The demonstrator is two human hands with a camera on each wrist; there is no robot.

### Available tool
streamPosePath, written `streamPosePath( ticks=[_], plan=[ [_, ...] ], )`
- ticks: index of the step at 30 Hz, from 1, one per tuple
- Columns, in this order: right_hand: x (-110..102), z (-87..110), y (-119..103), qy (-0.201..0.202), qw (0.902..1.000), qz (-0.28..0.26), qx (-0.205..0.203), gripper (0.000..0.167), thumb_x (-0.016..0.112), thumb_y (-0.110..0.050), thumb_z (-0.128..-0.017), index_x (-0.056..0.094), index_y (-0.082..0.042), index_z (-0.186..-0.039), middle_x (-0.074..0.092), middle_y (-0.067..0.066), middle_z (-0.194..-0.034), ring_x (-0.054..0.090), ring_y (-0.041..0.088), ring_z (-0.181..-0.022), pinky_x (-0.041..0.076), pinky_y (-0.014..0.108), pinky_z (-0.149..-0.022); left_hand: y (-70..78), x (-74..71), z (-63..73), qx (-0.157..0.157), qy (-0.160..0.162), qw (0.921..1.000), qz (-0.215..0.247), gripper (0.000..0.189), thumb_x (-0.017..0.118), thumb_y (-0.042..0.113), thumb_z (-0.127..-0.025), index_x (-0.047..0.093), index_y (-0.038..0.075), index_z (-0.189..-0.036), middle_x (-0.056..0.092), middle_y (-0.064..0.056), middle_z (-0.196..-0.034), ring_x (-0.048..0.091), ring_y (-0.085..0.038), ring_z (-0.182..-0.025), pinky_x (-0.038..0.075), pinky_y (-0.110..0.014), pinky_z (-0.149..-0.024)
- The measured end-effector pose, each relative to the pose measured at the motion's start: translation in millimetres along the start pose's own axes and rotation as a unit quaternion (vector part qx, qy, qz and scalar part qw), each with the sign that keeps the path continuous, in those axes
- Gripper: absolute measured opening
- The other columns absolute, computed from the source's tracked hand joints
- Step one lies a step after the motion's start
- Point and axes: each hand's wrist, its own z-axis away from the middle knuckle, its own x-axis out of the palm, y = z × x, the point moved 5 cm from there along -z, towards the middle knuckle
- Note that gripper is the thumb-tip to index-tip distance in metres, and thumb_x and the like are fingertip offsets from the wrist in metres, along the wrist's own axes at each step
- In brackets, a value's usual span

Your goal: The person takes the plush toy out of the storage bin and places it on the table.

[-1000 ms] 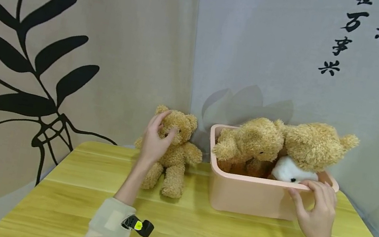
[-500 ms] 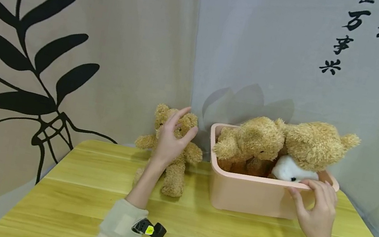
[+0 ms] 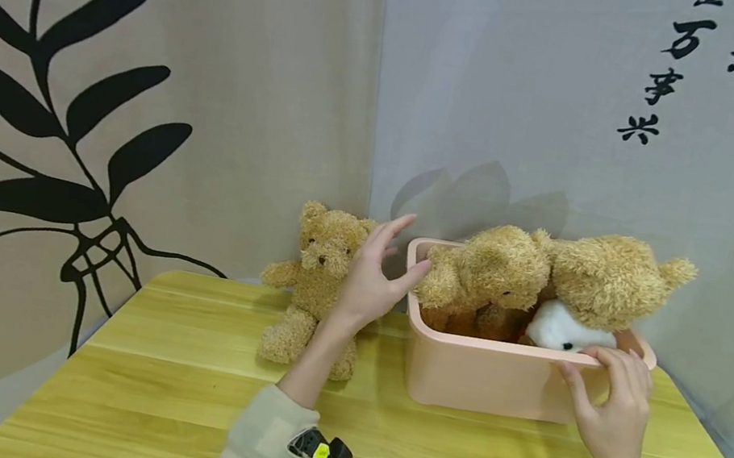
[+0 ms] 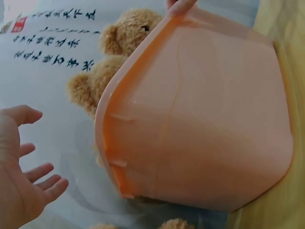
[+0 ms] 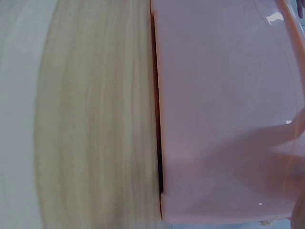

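My left hand [image 3: 371,287] is raised with fingers spread, between a tan teddy bear [image 3: 322,250] and the left end of a pink plastic bin [image 3: 487,381]. In the left wrist view the same hand [image 4: 21,176] holds nothing and is apart from the bin wall [image 4: 214,105]. The bear sits upright on the table, its right side partly hidden by my hand. With my right hand [image 3: 619,408] I grip the bin's front rim near the right corner, fingers over the edge and thumb outside. Inside are two tan teddy bears, one slumped left [image 3: 504,265], one lying right [image 3: 612,280].
A white plush toy [image 3: 563,329] with a dark eye lies under the right bear in the bin. The wooden table [image 3: 143,411] ends at a cloth backdrop [image 3: 268,121] printed with black leaves and characters. Brown plush shows deeper in the bin.
My left hand has moved right, away from the seated bear's face and toward the bin's left end, fingers still spread. My right hand and the bin have stayed in place.
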Motion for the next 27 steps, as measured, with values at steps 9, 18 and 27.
streamPosePath(
  ticks=[9,18,27],
  plan=[
    [1,0.5,0,-0.002,1.0000,0.000,-0.001,0.071,0.066,-0.061,-0.090,0.068,0.010,-0.093,0.066,0.023,-0.090,0.053,0.009,-0.106,0.032,0.039,-0.112,1.3,19.0,-3.2,-0.019,-0.029,0.9994,0.000,0.071,0.077,0.021,-0.087,0.046,0.014,-0.150,0.047,-0.012,-0.147,0.051,-0.029,-0.129,0.042,-0.049,-0.110],
    [0,-1.3,-3,0.003,1.0000,-0.003,-0.002,0.071,0.066,-0.060,-0.090,0.067,0.011,-0.092,0.065,0.024,-0.089,0.051,0.006,-0.105,0.032,0.038,-0.112,0.6,37.7,-8.2,-0.013,-0.050,0.9981,-0.032,0.077,0.082,0.023,-0.083,0.045,0.015,-0.150,0.045,-0.011,-0.148,0.047,-0.025,-0.131,0.043,-0.041,-0.108],
    [-1,-3.2,-7,0.007,0.9999,-0.002,-0.008,0.071,0.065,-0.060,-0.091,0.067,0.011,-0.091,0.065,0.024,-0.087,0.053,0.014,-0.100,0.033,0.035,-0.110,-2.0,57.4,-11.2,-0.013,-0.072,0.9957,-0.058,0.082,0.084,0.026,-0.082,0.043,0.012,-0.151,0.048,-0.005,-0.149,0.036,-0.023,-0.137,0.036,-0.048,-0.111]
  ],
)
